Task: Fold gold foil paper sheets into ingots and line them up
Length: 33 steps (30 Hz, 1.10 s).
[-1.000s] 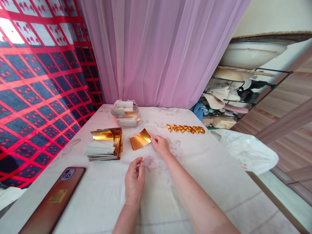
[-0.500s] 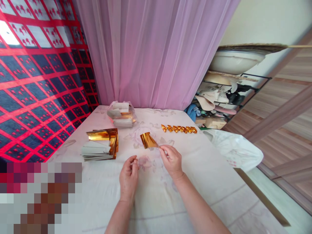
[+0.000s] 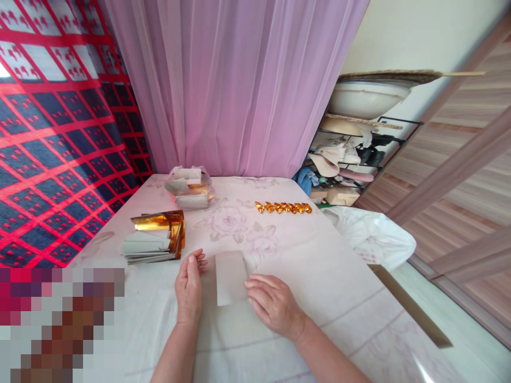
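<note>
A rectangular sheet of foil paper [image 3: 230, 279] lies with its pale back side up on the flowered tablecloth. My right hand [image 3: 275, 303] has its fingertips closed at the sheet's right edge. To the left of the sheet, a little apart from it, my left hand [image 3: 190, 287] is open with its fingers loosely bent and nothing in them. Beyond the left hand sits a stack of gold foil papers [image 3: 155, 238], some showing gold and some their pale side. Several folded gold foil pieces [image 3: 283, 207] form a row at the far right of the table.
A clear plastic bag [image 3: 188, 187] with more papers stands at the back left. Off the table's right side are a white plastic bag [image 3: 371, 234] and a loaded shelf rack [image 3: 351, 143]. A pink curtain [image 3: 239, 85] hangs behind the table [image 3: 223, 351].
My right hand has brought the foil sheet down nearer to me; its pale side now shows instead of gold. My left hand has moved slightly left, and the view has shifted a little.
</note>
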Available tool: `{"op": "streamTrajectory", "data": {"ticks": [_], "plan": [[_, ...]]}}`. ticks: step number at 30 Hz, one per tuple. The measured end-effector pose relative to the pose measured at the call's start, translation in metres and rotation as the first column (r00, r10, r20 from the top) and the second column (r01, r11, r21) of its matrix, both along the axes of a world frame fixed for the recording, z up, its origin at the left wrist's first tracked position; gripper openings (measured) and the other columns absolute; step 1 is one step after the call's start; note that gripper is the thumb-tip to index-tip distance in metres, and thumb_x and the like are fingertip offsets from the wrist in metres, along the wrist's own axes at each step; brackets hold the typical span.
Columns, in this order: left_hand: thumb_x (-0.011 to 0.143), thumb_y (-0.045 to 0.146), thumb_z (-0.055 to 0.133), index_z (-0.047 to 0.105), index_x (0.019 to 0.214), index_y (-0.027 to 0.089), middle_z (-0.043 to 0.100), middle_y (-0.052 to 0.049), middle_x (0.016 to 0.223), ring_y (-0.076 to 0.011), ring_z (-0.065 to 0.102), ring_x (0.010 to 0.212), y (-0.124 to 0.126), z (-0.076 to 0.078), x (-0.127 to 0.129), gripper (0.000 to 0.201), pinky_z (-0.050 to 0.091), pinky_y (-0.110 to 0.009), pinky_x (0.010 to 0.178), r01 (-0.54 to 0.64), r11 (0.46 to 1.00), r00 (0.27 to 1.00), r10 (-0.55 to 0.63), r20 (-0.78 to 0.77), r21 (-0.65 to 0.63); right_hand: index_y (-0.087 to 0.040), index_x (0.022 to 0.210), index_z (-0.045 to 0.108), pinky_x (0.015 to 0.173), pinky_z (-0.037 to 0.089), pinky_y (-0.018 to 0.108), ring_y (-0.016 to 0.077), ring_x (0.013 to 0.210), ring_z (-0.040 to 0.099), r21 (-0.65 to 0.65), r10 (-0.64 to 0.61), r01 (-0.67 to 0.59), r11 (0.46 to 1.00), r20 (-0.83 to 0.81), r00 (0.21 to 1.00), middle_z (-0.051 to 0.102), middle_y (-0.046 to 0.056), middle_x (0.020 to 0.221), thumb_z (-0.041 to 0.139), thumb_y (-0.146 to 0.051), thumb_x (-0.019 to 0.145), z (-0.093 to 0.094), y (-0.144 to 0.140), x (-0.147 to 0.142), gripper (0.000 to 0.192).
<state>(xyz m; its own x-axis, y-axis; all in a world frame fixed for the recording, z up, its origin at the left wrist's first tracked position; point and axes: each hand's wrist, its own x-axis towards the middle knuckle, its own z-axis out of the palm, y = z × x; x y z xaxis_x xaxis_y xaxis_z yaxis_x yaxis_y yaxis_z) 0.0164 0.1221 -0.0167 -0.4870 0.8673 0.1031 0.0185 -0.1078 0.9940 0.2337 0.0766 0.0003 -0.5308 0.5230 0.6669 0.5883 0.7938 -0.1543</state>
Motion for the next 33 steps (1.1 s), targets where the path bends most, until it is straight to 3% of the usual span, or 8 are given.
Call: {"op": "streamTrajectory", "data": {"ticks": [2, 4, 7, 9, 13, 16, 24, 33], "plan": [[0.089, 0.067, 0.04, 0.072, 0.098, 0.016, 0.072, -0.011, 0.1, -0.0242, 0.067, 0.094, -0.001, 0.001, -0.004, 0.06, 0.055, -0.04, 0.087, 0.078, 0.996, 0.99, -0.073, -0.12, 0.038, -0.021, 0.095, 0.06, 0.09, 0.055, 0.035, 0.0204, 0.104, 0.066, -0.037, 0.026, -0.026, 0.999, 0.009, 1.0, 0.074, 0.004, 0.098, 0.053, -0.014, 0.089, -0.001, -0.004, -0.001, 0.012], [0.093, 0.064, 0.035, 0.075, 0.09, 0.019, 0.074, -0.011, 0.104, -0.0259, 0.066, 0.105, -0.003, 0.003, -0.005, 0.06, 0.049, -0.043, 0.098, 0.231, 0.971, 0.941, -0.207, -0.266, 0.062, -0.021, 0.091, 0.058, 0.09, 0.054, 0.036, 0.021, 0.102, 0.066, -0.064, 0.041, -0.04, 0.997, 0.012, 0.999, 0.073, 0.004, 0.095, 0.052, -0.014, 0.087, -0.002, -0.007, -0.001, 0.01], [0.096, 0.058, 0.029, 0.077, 0.082, 0.023, 0.075, -0.009, 0.105, -0.0269, 0.063, 0.113, -0.004, 0.004, -0.005, 0.061, 0.044, -0.048, 0.104, 0.439, 0.898, 0.803, -0.382, -0.458, 0.023, -0.021, 0.088, 0.056, 0.087, 0.054, 0.035, 0.0198, 0.096, 0.067, -0.11, 0.054, -0.053, 0.993, 0.008, 0.999, 0.072, 0.004, 0.089, 0.05, -0.014, 0.086, -0.004, -0.009, -0.003, 0.01], [0.097, 0.057, 0.028, 0.077, 0.082, 0.025, 0.076, -0.007, 0.105, -0.0275, 0.063, 0.115, -0.003, 0.004, -0.003, 0.06, 0.04, -0.052, 0.107, 0.491, 0.87, 0.716, -0.43, -0.551, -0.041, -0.022, 0.087, 0.056, 0.084, 0.053, 0.032, 0.0176, 0.089, 0.067, -0.157, 0.048, -0.047, 0.987, 0.003, 0.999, 0.071, 0.003, 0.085, 0.048, -0.013, 0.087, -0.007, -0.01, -0.004, 0.011], [0.097, 0.054, 0.028, 0.077, 0.085, 0.027, 0.076, -0.005, 0.107, -0.0276, 0.061, 0.118, -0.002, 0.003, 0.0, 0.058, 0.035, -0.056, 0.11, 0.499, 0.853, 0.596, -0.466, -0.654, -0.154, -0.023, 0.087, 0.057, 0.075, 0.051, 0.028, 0.0153, 0.076, 0.066, -0.236, -0.005, 0.006, 0.972, 0.004, 1.0, 0.068, 0.002, 0.077, 0.046, -0.016, 0.089, -0.01, -0.01, -0.004, 0.013], [0.098, 0.052, 0.025, 0.077, 0.085, 0.027, 0.076, -0.004, 0.106, -0.0268, 0.061, 0.119, -0.001, 0.004, 0.001, 0.059, 0.035, -0.055, 0.111, 0.49, 0.848, 0.549, -0.479, -0.685, -0.2, -0.022, 0.085, 0.056, 0.069, 0.049, 0.027, 0.0147, 0.069, 0.063, -0.248, -0.017, 0.017, 0.968, 0.004, 1.0, 0.067, 0.002, 0.073, 0.045, -0.018, 0.09, -0.01, -0.009, -0.005, 0.014], [0.098, 0.052, 0.023, 0.077, 0.083, 0.026, 0.077, -0.005, 0.104, -0.0261, 0.061, 0.119, -0.001, 0.005, 0.002, 0.061, 0.035, -0.052, 0.111, 0.467, 0.86, 0.534, -0.461, -0.709, -0.208, -0.022, 0.076, 0.054, 0.06, 0.041, 0.026, 0.0133, 0.057, 0.058, -0.184, -0.05, 0.044, 0.982, -0.029, 0.998, 0.063, -0.001, 0.063, 0.044, -0.021, 0.089, -0.014, -0.01, -0.007, 0.017], [0.096, 0.053, 0.023, 0.075, 0.069, 0.025, 0.078, -0.007, 0.097, -0.0276, 0.065, 0.11, 0.008, 0.004, 0.005, 0.066, 0.041, -0.048, 0.106, 0.456, 0.862, 0.497, -0.453, -0.74, -0.222, -0.023, 0.075, 0.055, 0.058, 0.039, 0.022, 0.0118, 0.055, 0.061, -0.311, -0.196, 0.149, 0.939, -0.126, 0.972, 0.064, -0.003, 0.06, 0.047, -0.021, 0.087, -0.016, -0.007, -0.009, 0.015]]}}
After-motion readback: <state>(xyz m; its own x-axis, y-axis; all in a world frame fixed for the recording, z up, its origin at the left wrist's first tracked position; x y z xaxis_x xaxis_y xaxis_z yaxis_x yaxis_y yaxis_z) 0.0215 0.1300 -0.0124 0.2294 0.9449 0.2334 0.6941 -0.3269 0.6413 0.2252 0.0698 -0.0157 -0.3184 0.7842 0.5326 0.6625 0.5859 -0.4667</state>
